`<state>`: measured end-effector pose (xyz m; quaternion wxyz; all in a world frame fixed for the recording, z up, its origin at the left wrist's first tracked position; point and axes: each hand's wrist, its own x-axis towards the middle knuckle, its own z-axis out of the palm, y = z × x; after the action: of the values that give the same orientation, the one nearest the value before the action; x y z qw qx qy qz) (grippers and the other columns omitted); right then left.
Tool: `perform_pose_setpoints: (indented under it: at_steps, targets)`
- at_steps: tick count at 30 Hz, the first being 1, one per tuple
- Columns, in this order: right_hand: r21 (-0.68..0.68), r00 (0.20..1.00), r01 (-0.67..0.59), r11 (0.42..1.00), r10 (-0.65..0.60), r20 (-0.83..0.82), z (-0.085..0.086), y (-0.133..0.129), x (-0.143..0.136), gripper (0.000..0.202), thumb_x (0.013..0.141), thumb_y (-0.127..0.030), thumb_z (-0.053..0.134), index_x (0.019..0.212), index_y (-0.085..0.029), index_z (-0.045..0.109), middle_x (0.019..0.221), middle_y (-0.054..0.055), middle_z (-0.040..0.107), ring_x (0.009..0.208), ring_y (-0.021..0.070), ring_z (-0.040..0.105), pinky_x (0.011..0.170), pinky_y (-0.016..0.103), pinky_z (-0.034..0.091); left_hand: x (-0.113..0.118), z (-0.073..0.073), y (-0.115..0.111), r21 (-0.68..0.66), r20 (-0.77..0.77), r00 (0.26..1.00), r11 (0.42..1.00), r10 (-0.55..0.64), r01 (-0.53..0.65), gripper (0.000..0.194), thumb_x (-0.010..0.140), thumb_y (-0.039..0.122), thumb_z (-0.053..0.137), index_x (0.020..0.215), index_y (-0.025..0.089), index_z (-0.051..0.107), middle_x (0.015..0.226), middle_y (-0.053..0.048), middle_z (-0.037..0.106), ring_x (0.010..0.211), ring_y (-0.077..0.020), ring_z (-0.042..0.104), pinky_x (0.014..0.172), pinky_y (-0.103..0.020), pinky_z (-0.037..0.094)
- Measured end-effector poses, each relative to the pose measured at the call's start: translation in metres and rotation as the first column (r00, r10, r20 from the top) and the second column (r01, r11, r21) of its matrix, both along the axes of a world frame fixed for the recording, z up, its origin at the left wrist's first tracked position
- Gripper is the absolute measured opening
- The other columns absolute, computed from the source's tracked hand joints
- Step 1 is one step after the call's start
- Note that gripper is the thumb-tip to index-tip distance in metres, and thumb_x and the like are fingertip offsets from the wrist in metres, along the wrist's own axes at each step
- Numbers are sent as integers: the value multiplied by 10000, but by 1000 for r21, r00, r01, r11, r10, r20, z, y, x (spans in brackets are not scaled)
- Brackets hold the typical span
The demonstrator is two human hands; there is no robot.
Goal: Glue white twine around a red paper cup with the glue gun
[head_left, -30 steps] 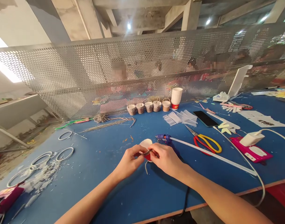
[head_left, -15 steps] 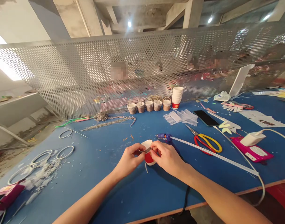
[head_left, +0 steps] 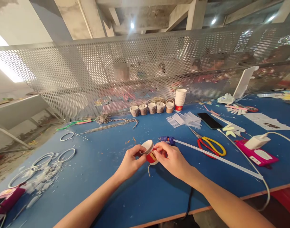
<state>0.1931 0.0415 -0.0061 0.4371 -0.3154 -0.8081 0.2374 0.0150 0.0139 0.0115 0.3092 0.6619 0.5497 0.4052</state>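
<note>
A red and white paper cup (head_left: 152, 158) is tilted between my hands above the blue table (head_left: 106, 177), with grey-brown cord around its rim and a loose end hanging below. My left hand (head_left: 133, 158) is closed on the cup's left side at the rim. The fingers of my right hand (head_left: 167, 156) are pinched together at the cup's right side; whether they grip the cup or the cord is hidden. Just behind my right hand lies a blue glue gun (head_left: 167, 139) with a long clear stick.
Several cord-wrapped cups (head_left: 151, 108) and a cup stack (head_left: 180, 98) line the mesh screen (head_left: 87, 72). Right are pliers (head_left: 212, 145), a phone (head_left: 209, 120) and a pink power strip (head_left: 256, 153). Left are white rings (head_left: 66, 155) and scraps. People appear behind the screen.
The cup has tilted and turned between my hands, showing more of its rim and a yellow marking on its red side. Both hands have stayed nearly in place.
</note>
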Motion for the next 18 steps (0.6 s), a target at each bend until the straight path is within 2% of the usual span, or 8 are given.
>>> perform_pose_setpoints:
  at_steps: [2,5,7,10,14,18]
  targets:
    - [-25,1000,-26,999,26,-11,4,-3,5,78,900,-238,470,920,-208,539,731,11,652,612,124,615,565,212,476,-2,0,1,12,27,999,1000,20,-20,91,713,213,525,668,166,589,632,20,575,600,-119,516,601,-227,437]
    - [5,999,-46,999,46,20,8,-10,16,92,905,-250,471,919,-210,552,738,9,652,568,110,584,543,208,464,-5,-1,3,7,64,998,1000,27,-28,76,712,226,544,688,164,581,667,13,592,633,-129,538,638,-241,453]
    - [21,997,-40,999,39,61,7,-14,26,98,904,-242,464,915,-211,557,723,2,649,538,107,566,530,211,454,-7,-2,5,10,64,997,999,45,-46,84,713,242,556,682,165,571,657,19,580,629,-125,531,631,-235,449]
    - [-31,983,-41,999,46,176,1,-15,47,124,910,-251,455,862,-218,564,660,-15,618,502,106,540,493,211,430,-10,-4,7,41,56,996,996,74,-76,90,711,243,567,660,169,558,630,31,560,602,-112,501,593,-217,427]
    - [-83,935,-11,996,39,354,-11,-4,76,190,916,-269,446,774,-220,562,600,-24,583,469,110,506,445,214,389,-12,-4,9,70,54,995,993,86,-90,111,723,244,560,636,174,553,603,38,554,580,-107,486,563,-207,410]
    - [-1,891,29,1000,-26,453,-23,19,94,259,922,-317,416,750,-215,581,592,-5,593,479,129,533,477,231,398,-15,0,11,110,32,991,985,129,-132,126,720,258,572,625,176,573,584,38,541,546,-102,466,518,-201,384]
